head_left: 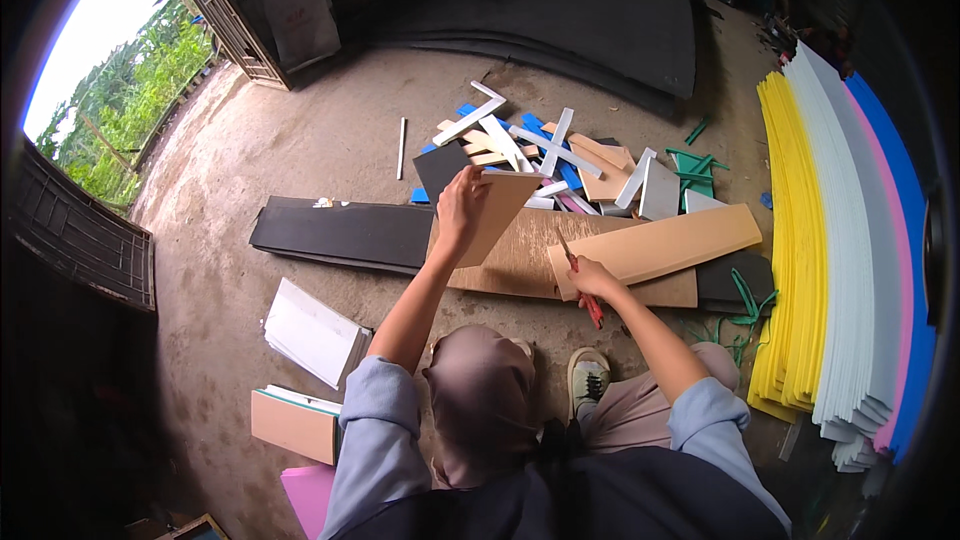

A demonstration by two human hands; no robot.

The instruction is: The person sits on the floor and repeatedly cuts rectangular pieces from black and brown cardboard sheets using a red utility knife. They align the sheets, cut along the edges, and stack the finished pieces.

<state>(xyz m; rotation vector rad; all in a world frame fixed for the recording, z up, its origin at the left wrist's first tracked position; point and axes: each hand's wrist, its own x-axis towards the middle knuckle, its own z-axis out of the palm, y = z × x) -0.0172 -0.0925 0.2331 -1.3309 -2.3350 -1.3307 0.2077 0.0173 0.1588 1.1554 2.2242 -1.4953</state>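
Tan board tilts, pinched by the left hand; right hand curls its fingers round a red-handled tool. Likely trimming; the next cut calls for firm support.

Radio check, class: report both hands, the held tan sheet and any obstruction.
Left hand gripping tan sheet near upper left corner. Right hand gripping red-handled tool, tip pointing forward. Offcut heap just beyond, not between hands.
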